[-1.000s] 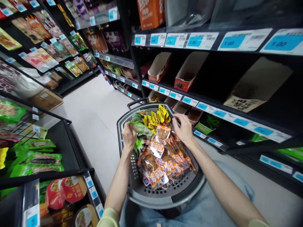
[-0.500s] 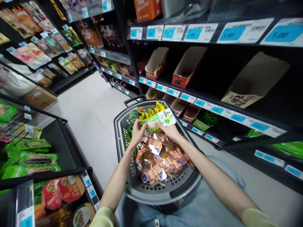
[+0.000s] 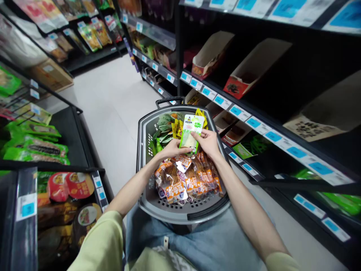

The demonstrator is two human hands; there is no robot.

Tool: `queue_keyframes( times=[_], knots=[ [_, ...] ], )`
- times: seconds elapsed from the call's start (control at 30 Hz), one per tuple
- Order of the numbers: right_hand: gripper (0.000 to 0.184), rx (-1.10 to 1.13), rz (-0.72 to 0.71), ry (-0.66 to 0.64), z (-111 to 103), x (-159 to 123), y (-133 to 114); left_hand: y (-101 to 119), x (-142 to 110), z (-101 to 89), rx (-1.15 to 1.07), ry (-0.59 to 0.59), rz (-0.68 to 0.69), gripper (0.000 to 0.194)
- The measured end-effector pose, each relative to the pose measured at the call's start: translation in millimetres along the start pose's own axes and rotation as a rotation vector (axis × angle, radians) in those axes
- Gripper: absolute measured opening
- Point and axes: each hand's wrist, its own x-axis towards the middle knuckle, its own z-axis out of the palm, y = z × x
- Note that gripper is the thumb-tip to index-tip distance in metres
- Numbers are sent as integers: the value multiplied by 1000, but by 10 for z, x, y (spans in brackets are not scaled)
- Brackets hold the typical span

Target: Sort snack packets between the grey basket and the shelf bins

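Between my two hands is a small green and white snack packet (image 3: 192, 126), held upright over the basket. My left hand (image 3: 175, 148) pinches its lower left corner. My right hand (image 3: 208, 143) grips its right edge, thumb on the front. Beneath them stands a grey shopping basket (image 3: 180, 215) with a black handle. Orange and clear snack bags (image 3: 183, 182) fill its near half. Yellow packets (image 3: 177, 128) and dark green packets (image 3: 166, 123) lie at its far end, partly covered by the held packet and my hands.
Shelves with blue price tags (image 3: 273, 135) run along the right, holding open cardboard display boxes (image 3: 248, 71). On the left, a rack carries green packets (image 3: 42, 150) and red-lidded tubs (image 3: 70, 185). Pale floor (image 3: 113, 90) runs between them, with a brown carton (image 3: 50, 73) further back.
The packet has turned from lying nearly sideways to upright, front facing me. My left hand has shifted to its lower corner, and my right hand to its right edge. The view has tilted down.
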Motion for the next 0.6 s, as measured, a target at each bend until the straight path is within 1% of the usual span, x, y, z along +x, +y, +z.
queue_keyframes(
  times=[0.07, 0.13, 0.23, 0.27, 0.33, 0.43, 0.53, 0.6],
  knots=[
    [41, -28, 20, -64, -19, -9, -28, -15, -9, 26, 9, -11, 11, 37],
    [41, -102, 37, -106, -28, -20, -52, -39, -12, 48, 18, 0, 23, 38],
    [39, -234, 30, -118, -28, -31, -63, -77, -8, 72, 77, 40, 33, 40],
    [37, -236, 22, -100, -27, -30, -62, -86, -5, 77, 110, 54, 36, 41],
    [34, -157, -3, -22, -31, -16, -55, -90, -1, 83, 175, 70, 33, 44],
    [33, -5, -51, 119, -47, 21, -49, -63, -6, 87, 229, 28, 37, 46],
    [35, 55, -60, 166, -68, 56, -46, -21, -19, 91, 224, -30, 55, 44],
    [38, 61, -48, 192, -83, 76, -38, -6, -23, 92, 223, -41, 49, 43]
  ],
)
